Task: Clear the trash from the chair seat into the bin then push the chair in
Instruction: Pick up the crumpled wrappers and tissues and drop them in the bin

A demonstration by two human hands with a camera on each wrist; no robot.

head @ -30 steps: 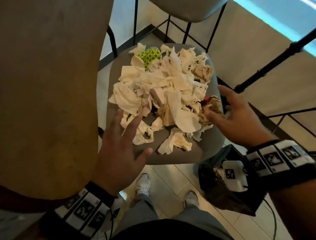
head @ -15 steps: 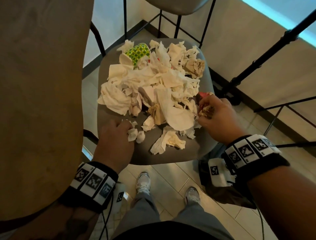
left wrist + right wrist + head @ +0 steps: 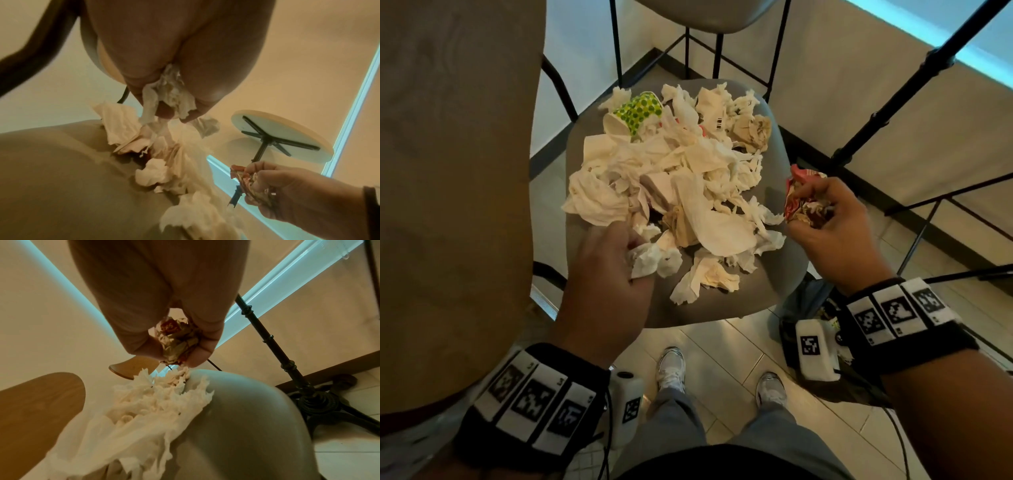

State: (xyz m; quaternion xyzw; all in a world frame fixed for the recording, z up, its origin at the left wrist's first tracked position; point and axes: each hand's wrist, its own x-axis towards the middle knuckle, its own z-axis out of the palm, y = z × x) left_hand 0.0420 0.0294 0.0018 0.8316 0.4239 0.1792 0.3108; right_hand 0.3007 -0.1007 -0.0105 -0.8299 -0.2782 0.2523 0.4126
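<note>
Right hand (image 3: 825, 219) now lifted off seat (image 3: 774, 274), clenched around red wrapper (image 3: 799, 192); left hand (image 3: 609, 274) clutching tissue (image 3: 168, 95), wrist-view only.

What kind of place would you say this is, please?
Probably a café or eatery seating area: a round pedestal table, a used paper cup among crumpled napkins on the grey chair seat, and a tiled floor.
</note>
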